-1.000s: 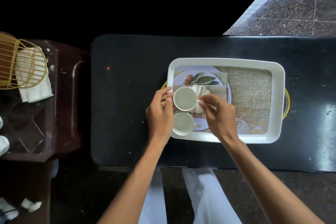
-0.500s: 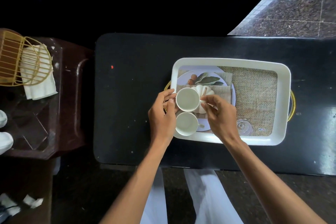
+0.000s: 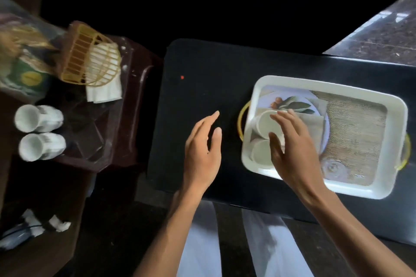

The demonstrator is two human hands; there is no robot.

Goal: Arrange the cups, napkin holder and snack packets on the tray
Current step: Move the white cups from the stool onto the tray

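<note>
A white tray (image 3: 396, 105) with yellow handles lies on the black table. Two white cups stand at its left end, one (image 3: 265, 121) behind the other (image 3: 260, 155). My right hand (image 3: 292, 141) hovers over them with spread fingers and holds nothing. My left hand (image 3: 202, 144) is open above the black table, left of the tray. Two more white cups, one (image 3: 38, 118) above the other (image 3: 41, 146), lie on the brown side table. A gold wire napkin holder (image 3: 87, 60) with white napkins (image 3: 103, 92) lies there too. Snack packets (image 3: 22, 67) sit blurred at the far left.
The black table (image 3: 202, 87) spans the middle. The brown side table (image 3: 126, 141) stands left of it. Bits of white paper (image 3: 58, 225) lie low at the left. Stone floor (image 3: 382, 36) shows at the upper right.
Both hands have let go of the rear cup, which stays on the tray. My left hand has moved left off the tray. The view has swung left, showing the side table's cups and packets.
</note>
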